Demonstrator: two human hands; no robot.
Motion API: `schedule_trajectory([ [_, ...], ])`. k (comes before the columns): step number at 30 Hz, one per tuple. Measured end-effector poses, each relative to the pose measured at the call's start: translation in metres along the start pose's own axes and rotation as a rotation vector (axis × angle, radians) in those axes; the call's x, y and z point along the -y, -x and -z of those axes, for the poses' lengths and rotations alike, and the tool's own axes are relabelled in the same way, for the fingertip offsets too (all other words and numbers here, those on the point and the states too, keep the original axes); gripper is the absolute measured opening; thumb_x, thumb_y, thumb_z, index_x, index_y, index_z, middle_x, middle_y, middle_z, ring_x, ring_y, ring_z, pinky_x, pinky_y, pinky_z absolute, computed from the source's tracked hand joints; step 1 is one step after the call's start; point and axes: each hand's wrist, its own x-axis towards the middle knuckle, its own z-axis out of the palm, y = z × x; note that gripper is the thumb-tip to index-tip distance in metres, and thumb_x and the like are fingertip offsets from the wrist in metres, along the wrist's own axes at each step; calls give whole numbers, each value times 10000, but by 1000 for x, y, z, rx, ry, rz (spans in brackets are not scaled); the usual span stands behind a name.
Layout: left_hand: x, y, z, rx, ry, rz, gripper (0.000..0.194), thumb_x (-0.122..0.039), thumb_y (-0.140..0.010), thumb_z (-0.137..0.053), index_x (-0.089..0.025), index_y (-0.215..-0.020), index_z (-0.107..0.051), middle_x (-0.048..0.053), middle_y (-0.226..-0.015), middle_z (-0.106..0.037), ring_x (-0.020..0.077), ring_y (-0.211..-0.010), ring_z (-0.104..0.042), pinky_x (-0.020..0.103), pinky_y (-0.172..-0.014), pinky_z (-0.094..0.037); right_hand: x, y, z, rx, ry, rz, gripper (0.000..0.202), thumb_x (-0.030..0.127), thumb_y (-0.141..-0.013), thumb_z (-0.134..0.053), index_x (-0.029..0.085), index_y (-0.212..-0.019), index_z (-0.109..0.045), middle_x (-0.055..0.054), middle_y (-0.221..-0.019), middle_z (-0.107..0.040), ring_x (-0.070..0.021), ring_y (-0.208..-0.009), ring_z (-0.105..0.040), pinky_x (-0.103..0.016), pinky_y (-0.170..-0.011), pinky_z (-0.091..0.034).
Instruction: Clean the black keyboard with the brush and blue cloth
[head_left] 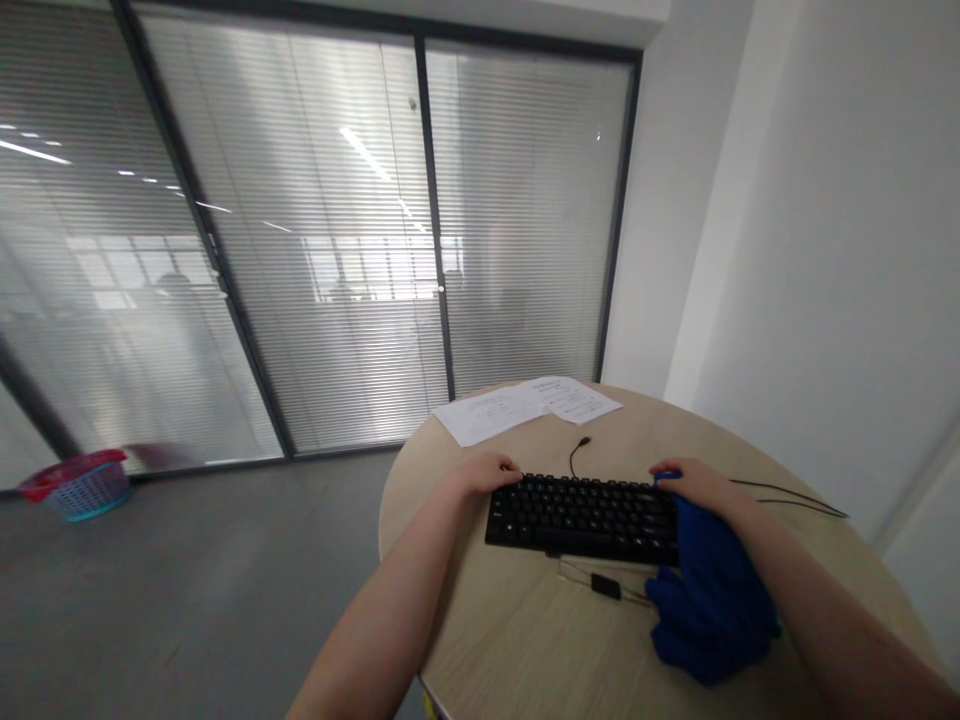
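A black computer keyboard (589, 515) is on the round wooden table in front of me. Its far left corner is gripped by my left hand (486, 474), with the fingers closed on the edge. At the far right corner, my right hand (688, 482) pinches a blue cloth (709, 600) against the keyboard. The cloth hangs over the keyboard's right end and bunches up on the tabletop, hiding some keys. Just in front of the keyboard lies a thin cord with a small black piece (606, 586) on it.
Printed paper sheets (499, 410) lie at the table's (525, 640) far edge. A short black cable end (583, 442) sticks up behind the keyboard, and black cable (802, 495) loops at the right. On the floor at left stands a red and blue basket (86, 488). Glass partitions (360, 250) with blinds rise behind.
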Motion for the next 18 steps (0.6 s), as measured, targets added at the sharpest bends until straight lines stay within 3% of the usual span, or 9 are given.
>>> schedule_trajectory([
  [9, 3, -1, 2, -4, 19, -5, 423, -502, -849, -513, -193, -1014, -750, 51, -1005, -753, 229, -942, -659, 282, -787, -471, 9, 5, 7, -32, 0, -18, 296, 270, -733, -681, 201, -1008, -766, -80, -1093, -745, -250, -1044, -672, -339, -966, -483],
  [18, 2, -3, 5, 16, 27, -44, 416, -464, -849, -497, -181, -1024, -745, 62, -1036, -748, 231, -957, -662, 289, -815, -462, 22, 12, 19, -66, -11, -34, 195, 342, -710, -710, 205, -827, -784, -60, -881, -769, -241, -892, -687, -307, -835, -507],
])
